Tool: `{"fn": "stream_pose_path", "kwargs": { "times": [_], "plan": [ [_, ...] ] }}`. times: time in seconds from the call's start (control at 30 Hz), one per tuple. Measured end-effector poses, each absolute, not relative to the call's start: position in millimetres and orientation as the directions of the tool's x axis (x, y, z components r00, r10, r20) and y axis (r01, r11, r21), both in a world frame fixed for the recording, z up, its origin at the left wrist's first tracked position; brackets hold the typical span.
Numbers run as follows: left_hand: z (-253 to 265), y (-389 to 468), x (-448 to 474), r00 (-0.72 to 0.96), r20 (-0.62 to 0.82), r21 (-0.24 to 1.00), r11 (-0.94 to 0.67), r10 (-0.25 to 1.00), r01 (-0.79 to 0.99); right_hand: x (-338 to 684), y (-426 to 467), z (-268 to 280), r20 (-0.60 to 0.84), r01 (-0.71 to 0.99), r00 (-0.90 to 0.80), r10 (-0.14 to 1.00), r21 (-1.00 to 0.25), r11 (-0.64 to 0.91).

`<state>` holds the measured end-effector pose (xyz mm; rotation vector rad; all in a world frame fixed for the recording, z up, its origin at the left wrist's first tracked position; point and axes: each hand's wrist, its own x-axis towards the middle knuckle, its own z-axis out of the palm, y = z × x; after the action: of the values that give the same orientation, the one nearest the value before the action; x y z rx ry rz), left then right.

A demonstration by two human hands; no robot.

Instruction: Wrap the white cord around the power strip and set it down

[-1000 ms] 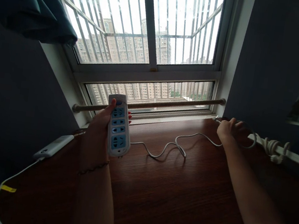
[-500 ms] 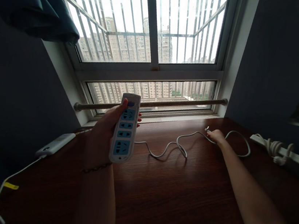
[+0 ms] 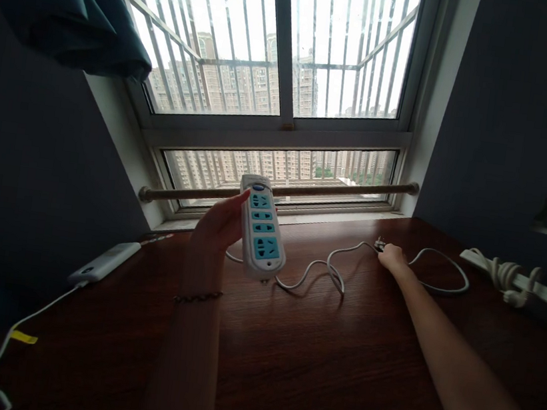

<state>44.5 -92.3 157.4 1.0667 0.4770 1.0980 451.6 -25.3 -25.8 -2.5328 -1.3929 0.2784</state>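
Observation:
My left hand (image 3: 217, 228) holds a white power strip (image 3: 261, 227) with blue sockets, lifted above the dark wooden desk (image 3: 293, 362) and tilted toward the window. Its white cord (image 3: 330, 266) snakes across the desk to the right. My right hand (image 3: 392, 256) rests on the desk at the cord's far end, its fingers closed around the plug (image 3: 379, 245).
A second white power strip (image 3: 102, 262) with its own cable lies at the left of the desk. A third strip with a bundled cord (image 3: 509, 276) lies at the right. A barred window (image 3: 279, 85) with a metal rod stands behind; dark walls flank the desk.
My right hand has drawn the plug end leftward, away from the right wall, leaving a loop of cord behind it. My left hand has shifted the strip right and tilted it.

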Motion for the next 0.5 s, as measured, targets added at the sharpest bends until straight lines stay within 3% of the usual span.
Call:
{"fn": "stream_pose_path", "kwargs": {
  "times": [0.13, 0.3, 0.4, 0.5],
  "plan": [
    [154.6, -83.1, 46.2, 0.390, 0.223, 0.850, 0.017, 0.894, -0.527, 441.0, -28.3, -18.0, -0.056, 0.790, 0.565, 0.823, -0.253, -0.559],
    [156.6, -80.4, 55.9, 0.353, 0.168, 0.785, 0.092, 0.920, -0.612, 430.3, -36.6, -2.0, -0.054, 0.750, 0.624, 0.780, -0.238, -0.617],
    [158.7, -83.1, 64.2, 0.374, 0.158, 0.727, 0.148, 0.914, -0.670, 424.3, -45.4, 17.4, -0.037, 0.749, 0.609, 0.792, -0.301, -0.590],
    [161.2, -90.5, 74.7, 0.457, 0.134, 0.682, 0.253, 0.879, -0.686, 408.0, -55.8, 48.2, 0.048, 0.797, 0.477, 0.878, -0.445, -0.408]
  ]
}}
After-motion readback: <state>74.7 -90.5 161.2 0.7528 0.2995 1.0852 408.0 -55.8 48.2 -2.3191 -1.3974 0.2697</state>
